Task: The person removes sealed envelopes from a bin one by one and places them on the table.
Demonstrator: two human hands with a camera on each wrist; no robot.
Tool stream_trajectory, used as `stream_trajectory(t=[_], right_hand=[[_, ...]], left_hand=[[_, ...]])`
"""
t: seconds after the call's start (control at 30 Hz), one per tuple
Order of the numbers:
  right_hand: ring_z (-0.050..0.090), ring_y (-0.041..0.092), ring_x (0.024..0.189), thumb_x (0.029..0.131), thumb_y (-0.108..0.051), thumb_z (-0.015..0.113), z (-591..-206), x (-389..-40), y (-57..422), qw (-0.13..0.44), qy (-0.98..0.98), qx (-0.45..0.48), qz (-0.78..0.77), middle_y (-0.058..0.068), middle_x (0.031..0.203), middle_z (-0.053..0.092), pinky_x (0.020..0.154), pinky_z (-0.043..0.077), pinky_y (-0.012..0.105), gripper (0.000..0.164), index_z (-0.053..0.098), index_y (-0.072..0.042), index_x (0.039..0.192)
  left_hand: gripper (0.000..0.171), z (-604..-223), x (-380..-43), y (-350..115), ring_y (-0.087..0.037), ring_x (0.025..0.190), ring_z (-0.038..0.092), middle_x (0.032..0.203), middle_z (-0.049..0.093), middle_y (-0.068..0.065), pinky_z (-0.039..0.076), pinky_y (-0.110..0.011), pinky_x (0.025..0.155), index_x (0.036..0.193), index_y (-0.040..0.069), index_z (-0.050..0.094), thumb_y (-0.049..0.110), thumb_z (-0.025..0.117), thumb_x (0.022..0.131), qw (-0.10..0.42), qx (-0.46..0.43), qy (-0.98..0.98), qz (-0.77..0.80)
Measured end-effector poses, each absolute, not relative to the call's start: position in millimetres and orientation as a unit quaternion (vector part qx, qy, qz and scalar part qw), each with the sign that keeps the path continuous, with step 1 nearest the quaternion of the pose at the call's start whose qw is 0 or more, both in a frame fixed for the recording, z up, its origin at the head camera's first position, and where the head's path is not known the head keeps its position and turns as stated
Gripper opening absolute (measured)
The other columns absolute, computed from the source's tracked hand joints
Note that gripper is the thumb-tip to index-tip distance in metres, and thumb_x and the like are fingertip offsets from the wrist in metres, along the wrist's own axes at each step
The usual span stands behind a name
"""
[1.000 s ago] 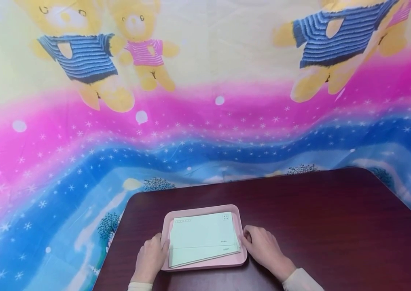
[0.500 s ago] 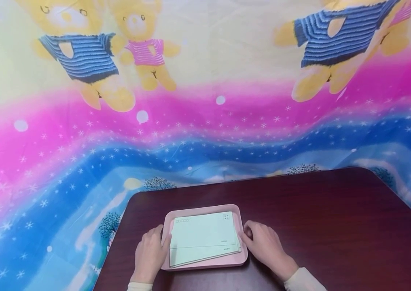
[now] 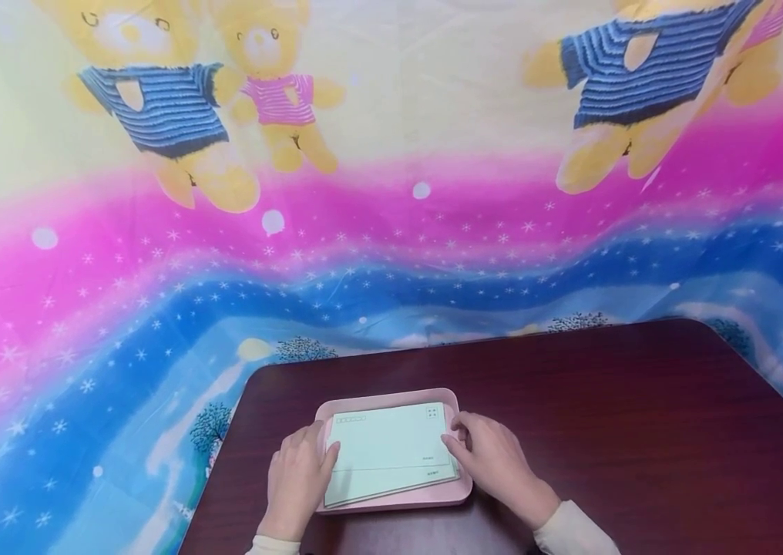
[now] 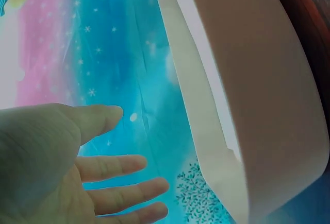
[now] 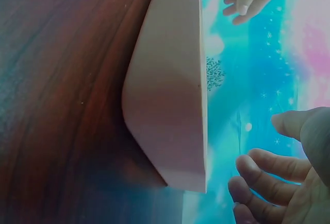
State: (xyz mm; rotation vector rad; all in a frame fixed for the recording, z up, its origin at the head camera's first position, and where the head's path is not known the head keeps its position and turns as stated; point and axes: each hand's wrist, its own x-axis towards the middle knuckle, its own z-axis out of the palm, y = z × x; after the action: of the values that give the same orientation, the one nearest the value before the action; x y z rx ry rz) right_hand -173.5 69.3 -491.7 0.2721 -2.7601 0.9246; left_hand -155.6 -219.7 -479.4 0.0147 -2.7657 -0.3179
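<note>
A shallow pink tray (image 3: 426, 499) holds a small pile of pale green envelopes (image 3: 391, 439), the top one lying slightly askew over those beneath. Over the tray's left side is my left hand (image 3: 297, 474), its thumb overlapping the envelopes' left edge in the head view. In the left wrist view this hand (image 4: 67, 162) has spread, fairly straight fingers with nothing between them. My right hand (image 3: 499, 459) is at the tray's right side, thumb tip near the envelopes' right edge. Its fingers are loosely bent and hold nothing in the right wrist view, above the tray wall (image 5: 170, 90).
The tray sits toward the near left part of a dark reddish-brown table (image 3: 641, 432) with rounded corners. Behind the table hangs a cloth (image 3: 391, 231) printed with bears, snowflakes and pink and blue bands.
Both hands have risen from the tray's outer sides and shifted inward over its rims, toward the envelopes. The tray and envelopes look unmoved.
</note>
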Motion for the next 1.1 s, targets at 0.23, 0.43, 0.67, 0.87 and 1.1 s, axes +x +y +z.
stream_trajectory(t=[0.23, 0.43, 0.67, 0.87, 1.1], right_hand=[[0.041, 0.002, 0.059, 0.087, -0.029, 0.078, -486, -180, 62, 0.112, -0.937, 0.109, 0.313, -0.013, 0.071, 0.055, 0.056, 0.035, 0.022, 0.017, 0.065, -0.019, 0.085], [0.047, 0.004, 0.062, 0.087, -0.028, 0.078, -485, -185, 54, 0.085, -0.934, 0.119, 0.328, -0.006, 0.08, 0.064, 0.057, 0.039, 0.025, 0.015, 0.07, -0.015, 0.091], [0.042, 0.006, 0.057, 0.088, -0.028, 0.078, -486, -189, 48, 0.075, -0.934, 0.135, 0.322, -0.004, 0.083, 0.065, 0.057, 0.038, 0.025, 0.018, 0.071, -0.013, 0.095], [0.046, 0.007, 0.059, 0.087, -0.028, 0.078, -490, -194, 43, 0.07, -0.937, 0.14, 0.312, -0.002, 0.087, 0.068, 0.057, 0.041, 0.028, 0.018, 0.07, -0.014, 0.095], [0.065, 0.013, 0.075, 0.086, -0.027, 0.079, -493, -200, 37, 0.073, -0.939, 0.166, 0.293, 0.002, 0.093, 0.074, 0.063, 0.05, 0.032, 0.02, 0.072, -0.011, 0.097]], left_hand=[[0.043, -479, -159, -213, -0.039, 0.109, 0.067, 0.115, 0.073, -0.018, 0.054, -0.057, 0.084, 0.124, 0.004, 0.069, 0.031, 0.074, 0.09, 0.175, -0.011, -0.977, -0.118], [0.046, -481, -162, -209, -0.039, 0.111, 0.067, 0.117, 0.073, -0.018, 0.054, -0.056, 0.085, 0.127, 0.004, 0.068, 0.032, 0.073, 0.091, 0.169, -0.02, -0.978, -0.12], [0.046, -482, -163, -206, -0.038, 0.109, 0.067, 0.114, 0.074, -0.018, 0.055, -0.055, 0.082, 0.124, 0.003, 0.068, 0.031, 0.075, 0.089, 0.174, -0.03, -0.978, -0.11], [0.045, -483, -165, -205, -0.038, 0.11, 0.067, 0.116, 0.073, -0.017, 0.055, -0.054, 0.083, 0.124, 0.003, 0.068, 0.033, 0.073, 0.091, 0.159, -0.031, -0.981, -0.107], [0.044, -486, -169, -205, -0.038, 0.108, 0.067, 0.116, 0.073, -0.016, 0.054, -0.054, 0.082, 0.123, 0.004, 0.068, 0.033, 0.073, 0.091, 0.152, -0.035, -0.983, -0.1]])
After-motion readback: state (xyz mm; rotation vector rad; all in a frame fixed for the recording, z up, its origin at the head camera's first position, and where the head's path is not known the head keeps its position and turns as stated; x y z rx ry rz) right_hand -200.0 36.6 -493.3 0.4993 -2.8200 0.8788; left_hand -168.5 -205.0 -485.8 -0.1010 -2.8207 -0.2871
